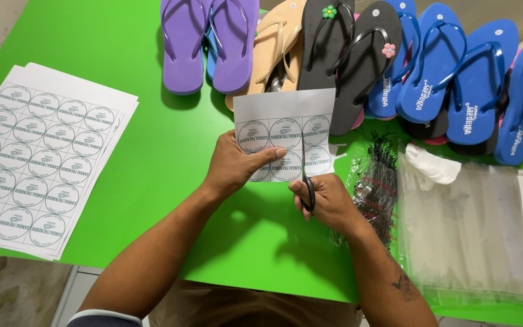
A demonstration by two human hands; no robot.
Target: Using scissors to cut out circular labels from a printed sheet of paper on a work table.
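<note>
Green tabletop (152,151) carries everything. Far edge: row of flip-flops (358,54), purple, tan, black, blue. Left side: stack of printed label sheets (43,157), round labels in a grid. Right side: clear plastic bags (473,230), a bundle of black tag fasteners (378,181) beside them. Centre, above the tabletop: small label sheet (286,130), left hand (234,166) with its grip clamped on the lower left edge. Right hand (328,203) has its grip closed around black scissors (308,181), blades in the sheet.

On the worktop (152,139), a sheet stack (40,160) lies at the left, flip-flops (358,60) line the far edge, and plastic bags (473,230) lie at the right. The label sheet (286,130), held over the middle, sits between both hands.
</note>
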